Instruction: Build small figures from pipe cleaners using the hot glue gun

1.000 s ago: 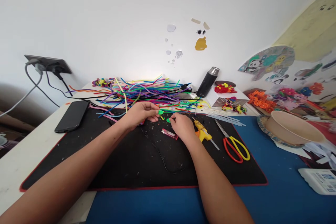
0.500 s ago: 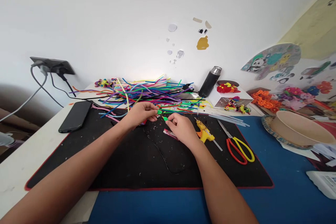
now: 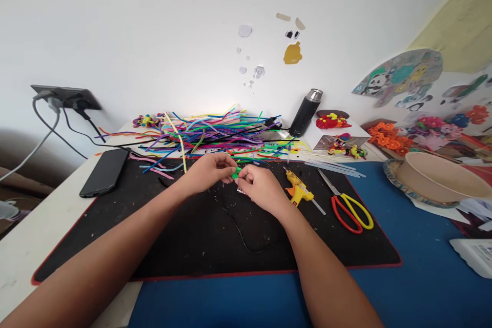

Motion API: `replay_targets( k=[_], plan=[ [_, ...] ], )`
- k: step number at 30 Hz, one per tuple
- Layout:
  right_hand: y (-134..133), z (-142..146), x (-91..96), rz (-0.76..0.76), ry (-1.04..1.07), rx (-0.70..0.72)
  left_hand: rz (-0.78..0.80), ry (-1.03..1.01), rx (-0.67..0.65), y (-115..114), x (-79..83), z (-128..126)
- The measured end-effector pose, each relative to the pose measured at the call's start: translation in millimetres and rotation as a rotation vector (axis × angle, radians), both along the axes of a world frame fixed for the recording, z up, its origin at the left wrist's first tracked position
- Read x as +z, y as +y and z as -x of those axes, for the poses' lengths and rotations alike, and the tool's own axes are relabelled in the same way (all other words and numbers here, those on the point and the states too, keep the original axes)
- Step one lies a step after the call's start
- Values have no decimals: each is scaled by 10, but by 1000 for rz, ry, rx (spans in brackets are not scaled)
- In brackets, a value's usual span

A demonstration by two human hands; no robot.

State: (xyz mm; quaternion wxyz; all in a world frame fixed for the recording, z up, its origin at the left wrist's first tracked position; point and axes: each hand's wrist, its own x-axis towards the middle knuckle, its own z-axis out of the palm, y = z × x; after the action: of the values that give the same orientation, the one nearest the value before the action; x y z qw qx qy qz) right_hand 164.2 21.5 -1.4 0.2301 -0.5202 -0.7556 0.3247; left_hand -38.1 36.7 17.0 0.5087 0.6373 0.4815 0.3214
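Note:
My left hand (image 3: 209, 171) and my right hand (image 3: 260, 186) meet over the far part of a black mat (image 3: 192, 236). Both pinch a small green pipe-cleaner piece (image 3: 236, 173) between their fingertips. A heap of coloured pipe cleaners (image 3: 215, 133) lies just behind the hands. A yellow glue gun (image 3: 296, 188) rests on the mat to the right of my right hand, its black cord (image 3: 238, 228) looping toward me. A small pink object lies mostly hidden under my right hand.
Red-and-yellow scissors (image 3: 349, 210) lie right of the glue gun. A black phone (image 3: 103, 171) sits at the mat's left edge, a dark flask (image 3: 305, 113) by the wall. A paper bowl (image 3: 438, 179) and pipe-cleaner flowers (image 3: 384, 143) stand at the right.
My right hand has moved left to meet my left hand, and the two green pieces now sit together between the fingertips. The view shifted slightly.

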Motion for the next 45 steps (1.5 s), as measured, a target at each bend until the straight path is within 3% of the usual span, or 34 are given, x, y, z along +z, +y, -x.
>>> replay_targets(
  k=[6,13,18,26,32,39,45],
  plan=[
    [0,9,11,84,60,-21,-48,20,2,-28,-42,-39],
    [47,30,-66,190,381,-72,-94,-169,195,-49,-124,-146],
    [39,62,-27,253,545,-103,-84,-243,224,-74,-121,-195],
    [39,45,-44,196,480,-79,61,-318,184,0,-86,-110],
    [30,51,-71,189,379,-35,115,-252,146,45,-21,-17],
    [-1,48,-50,142,284,-3,-12,-36,22,35,-8,5],
    [20,44,-45,160,309,-10,-51,-24,-27,26,-7,3]
  ],
)
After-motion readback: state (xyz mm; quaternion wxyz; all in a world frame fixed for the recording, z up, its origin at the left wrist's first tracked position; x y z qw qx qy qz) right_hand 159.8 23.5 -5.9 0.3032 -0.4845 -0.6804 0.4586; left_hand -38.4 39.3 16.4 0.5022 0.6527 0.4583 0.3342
